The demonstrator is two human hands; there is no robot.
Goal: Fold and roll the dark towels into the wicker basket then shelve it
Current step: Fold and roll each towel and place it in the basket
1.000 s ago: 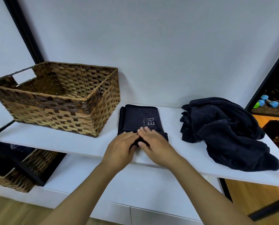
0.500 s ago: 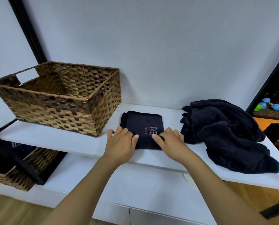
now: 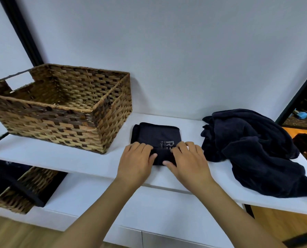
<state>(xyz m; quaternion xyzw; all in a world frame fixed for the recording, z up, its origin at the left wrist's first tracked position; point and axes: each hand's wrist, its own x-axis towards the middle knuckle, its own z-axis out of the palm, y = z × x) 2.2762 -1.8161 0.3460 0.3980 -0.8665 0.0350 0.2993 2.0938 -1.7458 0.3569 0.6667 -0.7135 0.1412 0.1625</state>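
Observation:
A folded dark towel point(image 3: 158, 135) with pale lettering lies flat on the white shelf point(image 3: 77, 158), between the wicker basket and a heap of towels. Its near edge is curled into a short roll. My left hand point(image 3: 136, 161) and my right hand point(image 3: 186, 160) both grip that rolled edge, fingers over it and thumbs under. The wicker basket point(image 3: 63, 111) stands on the shelf to the left, and I see nothing inside it. A crumpled pile of dark towels point(image 3: 256, 149) lies on the shelf at the right.
A second wicker basket point(image 3: 15, 194) holding dark cloth sits on the lower shelf at the left. A black post point(image 3: 22, 31) rises behind the basket. Through the doorway at the right are a wooden floor point(image 3: 299, 131) and small coloured objects.
My hands spread from the middle of the towel's near edge to its two sides. They now curl that edge over into the start of a roll.

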